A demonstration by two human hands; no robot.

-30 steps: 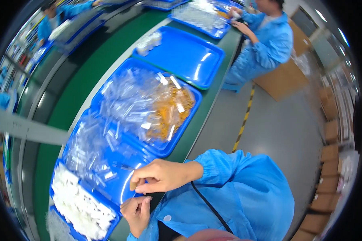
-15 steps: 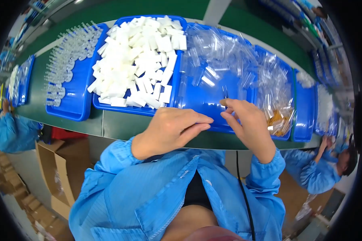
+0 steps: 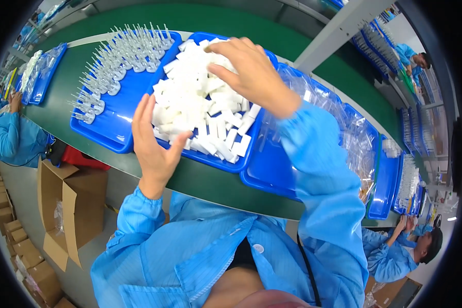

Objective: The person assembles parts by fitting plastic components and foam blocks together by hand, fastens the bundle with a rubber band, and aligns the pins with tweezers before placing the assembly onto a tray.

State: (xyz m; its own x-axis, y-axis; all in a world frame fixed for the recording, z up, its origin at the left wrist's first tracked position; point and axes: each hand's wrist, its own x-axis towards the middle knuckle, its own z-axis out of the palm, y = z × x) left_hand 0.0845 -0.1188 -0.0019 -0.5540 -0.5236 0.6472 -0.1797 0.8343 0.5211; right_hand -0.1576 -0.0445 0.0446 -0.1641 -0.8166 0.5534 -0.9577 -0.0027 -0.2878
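Note:
A blue tray (image 3: 226, 166) is heaped with small white rectangular blocks (image 3: 187, 95). At its left edge, by the nearer blocks, is my left hand (image 3: 155, 143), its fingers stretched up and the thumb apart, with nothing in it. My right hand (image 3: 254, 74) reaches across to the far right side of the heap. Its thumb and index finger are parted over the blocks, and nothing shows between them. The other fingertips are partly hidden behind the hand. My right forearm covers part of the tray of clear plastic sleeves (image 3: 313, 95).
Left of the blocks, another blue tray (image 3: 117, 108) holds rows of clear stemmed plastic parts (image 3: 108, 66). More clear sleeves lie in a tray (image 3: 357, 141) to the right. An upright metal post (image 3: 339, 36) rises beyond. Co-workers in blue sit at both sides; an opened carton (image 3: 69, 205) stands lower left.
Both hands have moved left from the clear-sleeve tray to the white blocks. My right hand has let go of the thin item it pinched, and my left fingers have spread. The view has shifted.

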